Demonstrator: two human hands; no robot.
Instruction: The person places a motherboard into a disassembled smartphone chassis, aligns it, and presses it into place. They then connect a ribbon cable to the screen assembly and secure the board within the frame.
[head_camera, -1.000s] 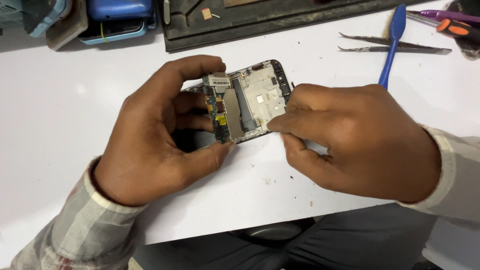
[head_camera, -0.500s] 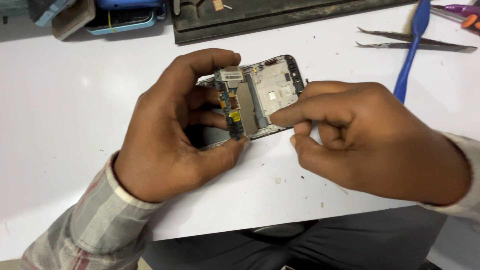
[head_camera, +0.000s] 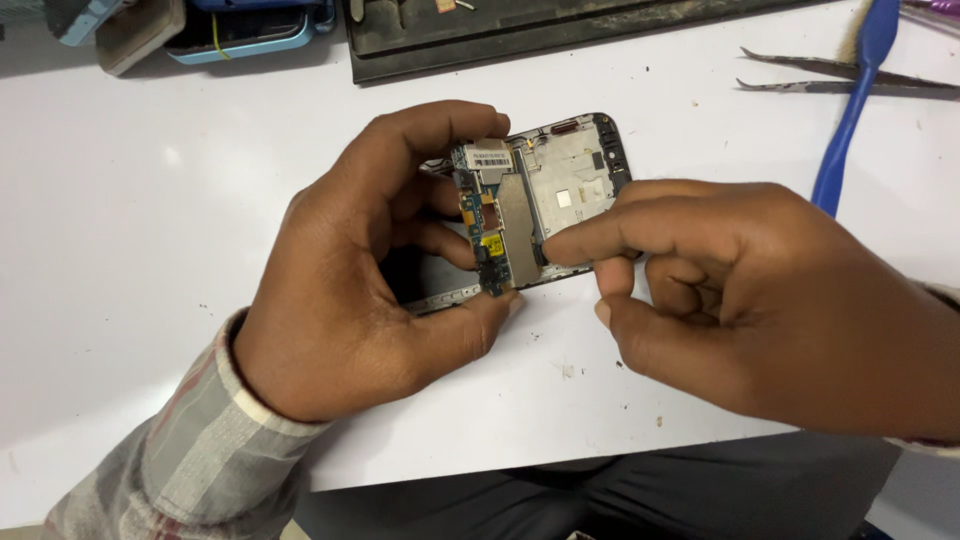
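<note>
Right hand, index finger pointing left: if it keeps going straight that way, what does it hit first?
Probably the circuit board in the opened phone; the right hand already has its fingertip at the board's edge. Beyond it sit the left hand fingers.

worktop (head_camera: 130, 200): white, flat, lightly speckled with dust and scuffs | front edge: runs across the lower frame, dark space below it | far edge: dark mat (head_camera: 560, 35) lies along it | light: bright, even, soft shadows | walls, floor, windows: out of view
</note>
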